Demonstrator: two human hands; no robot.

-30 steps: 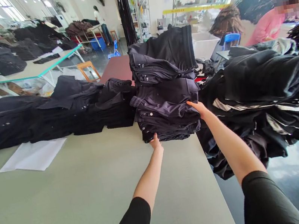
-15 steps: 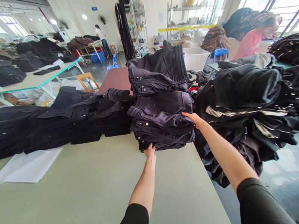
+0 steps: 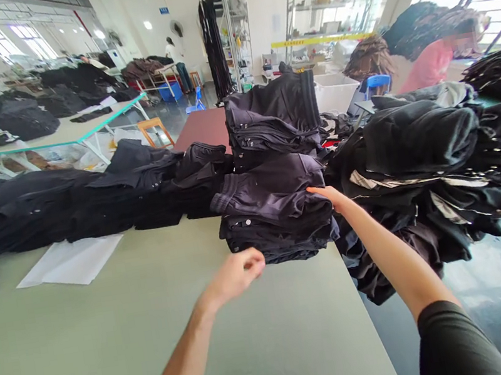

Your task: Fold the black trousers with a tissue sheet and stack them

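The stack of folded dark garments (image 3: 277, 208) is sitting at the right edge of the green table (image 3: 161, 341), and it is leaning — the upper half is offset from the lower. Your right hand (image 3: 328, 195) is lying flat and open against its right side, steadying rather than gripping. Your left hand (image 3: 235, 273) is hovering just before the bottom folds, fingers loosely curled, holding nothing. Judging by this, squaring the pile is only partly done. A row of dark clothing (image 3: 67, 204) is lying behind; a loose heap (image 3: 441, 163) is crowding the right.
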